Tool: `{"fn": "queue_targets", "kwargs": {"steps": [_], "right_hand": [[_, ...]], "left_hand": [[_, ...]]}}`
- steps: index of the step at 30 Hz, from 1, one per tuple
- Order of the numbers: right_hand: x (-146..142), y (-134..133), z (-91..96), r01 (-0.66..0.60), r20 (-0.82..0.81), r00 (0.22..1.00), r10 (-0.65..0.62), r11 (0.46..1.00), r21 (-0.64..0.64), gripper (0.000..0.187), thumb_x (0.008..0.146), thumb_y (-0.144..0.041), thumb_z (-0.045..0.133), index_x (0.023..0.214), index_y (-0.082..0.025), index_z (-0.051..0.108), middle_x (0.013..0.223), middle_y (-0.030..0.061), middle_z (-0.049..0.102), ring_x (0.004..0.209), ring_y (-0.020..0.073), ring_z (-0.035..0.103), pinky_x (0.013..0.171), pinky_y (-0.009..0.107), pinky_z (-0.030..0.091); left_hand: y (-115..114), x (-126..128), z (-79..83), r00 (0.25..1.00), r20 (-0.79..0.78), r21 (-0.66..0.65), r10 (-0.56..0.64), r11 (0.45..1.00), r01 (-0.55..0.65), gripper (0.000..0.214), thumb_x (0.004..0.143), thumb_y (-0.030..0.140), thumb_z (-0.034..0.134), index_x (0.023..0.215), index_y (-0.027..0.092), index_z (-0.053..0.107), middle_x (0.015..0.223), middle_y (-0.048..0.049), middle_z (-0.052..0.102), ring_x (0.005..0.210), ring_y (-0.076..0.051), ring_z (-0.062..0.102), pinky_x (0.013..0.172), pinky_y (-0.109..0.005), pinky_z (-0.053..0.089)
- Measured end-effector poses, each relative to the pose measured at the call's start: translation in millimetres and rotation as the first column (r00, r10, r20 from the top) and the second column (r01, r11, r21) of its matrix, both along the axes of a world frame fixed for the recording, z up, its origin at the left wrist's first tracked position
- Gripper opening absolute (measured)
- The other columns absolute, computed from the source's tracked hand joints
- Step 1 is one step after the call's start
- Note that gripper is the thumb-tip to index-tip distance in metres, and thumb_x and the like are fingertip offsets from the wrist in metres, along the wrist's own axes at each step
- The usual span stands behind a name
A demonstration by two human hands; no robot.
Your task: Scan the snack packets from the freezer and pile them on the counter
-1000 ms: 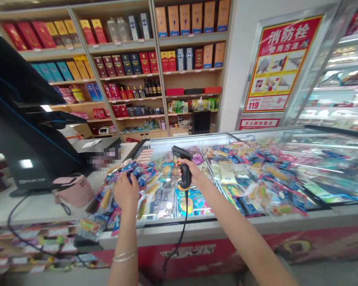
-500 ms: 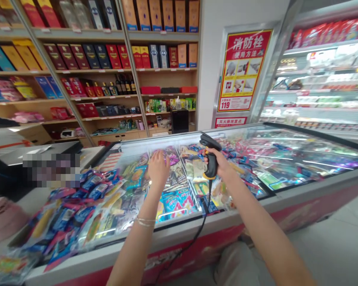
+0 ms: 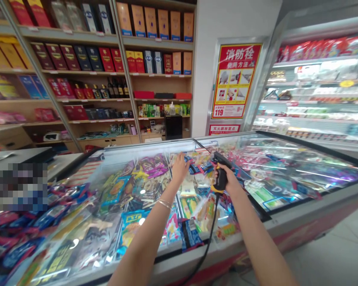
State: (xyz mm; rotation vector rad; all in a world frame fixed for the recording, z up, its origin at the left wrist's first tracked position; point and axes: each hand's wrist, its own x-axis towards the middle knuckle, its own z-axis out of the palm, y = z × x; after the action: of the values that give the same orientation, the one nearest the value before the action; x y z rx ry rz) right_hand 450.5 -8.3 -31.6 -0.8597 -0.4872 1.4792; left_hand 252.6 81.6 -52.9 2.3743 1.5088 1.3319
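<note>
My right hand (image 3: 232,182) is wrapped round the grip of a black and yellow handheld barcode scanner (image 3: 220,180), above the freezer. Its cable (image 3: 214,222) hangs down over the freezer's front edge. To the left, my left hand (image 3: 179,169) reaches over the chest freezer (image 3: 283,218), fingers stretched and slightly apart, close to dark blue ice cream packets (image 3: 193,169). I cannot tell whether the fingertips touch them. Purple packets (image 3: 153,165) lie left of this hand. Nearer the front are green and yellow packs (image 3: 189,206) and a blue packet (image 3: 190,234).
Many packaged ices (image 3: 50,216) are heaped on the left part of the freezer top. A grey counter (image 3: 68,159) stands behind them. Shelves of boxed bottles (image 3: 92,59) line the back wall. A lit refrigerated display (image 3: 319,103) is at the right.
My left hand has moved right, from the purple packets toward the dark blue ones. The scanner, still in my right hand, has moved slightly right and lower in view. The camera view has shifted.
</note>
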Motion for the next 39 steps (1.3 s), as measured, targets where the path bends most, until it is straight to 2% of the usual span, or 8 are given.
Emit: {"fn": "queue_targets", "kwargs": {"steps": [4,8,13,20,28,33,36,39], "right_hand": [[-2,2,-4.1,0.010,0.049,0.999,-0.010,1.000,0.006,0.017,0.074,-0.030,0.068,0.073,-0.016,0.058,0.053,-0.0011,0.057,0.042,0.0102,0.052,0.039,0.020,0.044],[-4,1,-5.1,0.058,0.026,0.998,-0.059,0.998,0.030,0.013,0.074,-0.026,0.068,0.075,-0.016,0.059,0.055,-0.0011,0.058,0.042,0.0089,0.051,0.039,0.019,0.044],[-2,-2,-7.0,0.052,-0.009,0.999,-0.052,0.999,0.014,0.014,0.073,-0.027,0.069,0.075,-0.017,0.059,0.057,-0.0003,0.058,0.043,0.0095,0.051,0.039,0.020,0.045],[-1,-2,-6.7,0.058,-0.006,0.998,-0.058,0.998,0.019,0.013,0.074,-0.025,0.068,0.071,-0.017,0.058,0.055,-0.0001,0.058,0.043,0.0092,0.051,0.040,0.019,0.046],[-2,-2,-8.2,0.081,-0.001,0.997,-0.081,0.996,0.035,0.013,0.073,-0.024,0.069,0.072,-0.017,0.058,0.058,-0.0005,0.059,0.044,0.0089,0.052,0.040,0.019,0.045],[-4,-6,3.3,0.024,-0.045,0.999,-0.022,0.999,0.032,0.013,0.073,-0.028,0.065,0.076,-0.016,0.062,0.057,0.0007,0.059,0.045,0.0111,0.055,0.042,0.021,0.046],[-7,-14,24.4,0.000,-0.016,1.000,0.001,1.000,0.029,0.013,0.075,-0.027,0.063,0.080,-0.015,0.064,0.060,0.0027,0.062,0.046,0.0120,0.056,0.043,0.022,0.047],[-16,-25,49.6,0.024,0.043,0.999,-0.027,0.998,0.060,0.011,0.075,-0.025,0.062,0.081,-0.015,0.064,0.058,0.0029,0.062,0.045,0.0118,0.054,0.042,0.021,0.046]], "left_hand": [[18,10,-29.2,0.992,-0.052,-0.071,-0.115,0.991,0.111,0.048,0.088,0.030,0.053,0.132,0.014,0.039,0.140,-0.0188,0.045,0.132,-0.027,0.043,0.106,-0.041,0.039],[23,11,-42.3,0.981,-0.152,-0.136,-0.122,0.985,0.101,0.060,0.085,0.034,0.058,0.136,0.014,0.036,0.137,-0.0202,0.048,0.131,-0.029,0.044,0.107,-0.043,0.036],[21,8,-39.2,0.957,-0.244,-0.180,-0.155,0.977,0.112,0.065,0.083,0.035,0.061,0.139,0.016,0.036,0.123,-0.0162,0.058,0.120,-0.028,0.052,0.103,-0.041,0.038],[16,5,-33.1,0.962,-0.259,-0.177,-0.082,0.984,0.036,0.072,0.070,0.033,0.075,0.134,0.022,0.045,0.119,-0.0141,0.054,0.119,-0.031,0.048,0.102,-0.042,0.036],[9,6,-24.8,0.962,-0.264,-0.182,-0.064,0.983,0.016,0.059,0.068,0.032,0.077,0.117,0.014,0.050,0.121,-0.0164,0.054,0.121,-0.033,0.046,0.102,-0.044,0.035],[4,3,-8.3,0.969,-0.156,-0.286,-0.192,0.948,0.142,0.054,0.075,0.020,0.069,0.122,0.016,0.043,0.116,-0.0150,0.061,0.106,-0.028,0.060,0.089,-0.038,0.045],[2,-12,17.6,0.988,0.019,-0.305,-0.152,0.941,0.150,0.053,0.076,0.019,0.067,0.123,0.016,0.042,0.108,-0.0132,0.065,0.089,-0.023,0.065,0.080,-0.035,0.048],[-5,-40,50.9,0.979,0.198,-0.254,-0.054,0.962,0.104,0.052,0.075,0.022,0.067,0.121,0.017,0.044,0.098,-0.0080,0.069,0.074,-0.019,0.065,0.074,-0.032,0.049]]}}
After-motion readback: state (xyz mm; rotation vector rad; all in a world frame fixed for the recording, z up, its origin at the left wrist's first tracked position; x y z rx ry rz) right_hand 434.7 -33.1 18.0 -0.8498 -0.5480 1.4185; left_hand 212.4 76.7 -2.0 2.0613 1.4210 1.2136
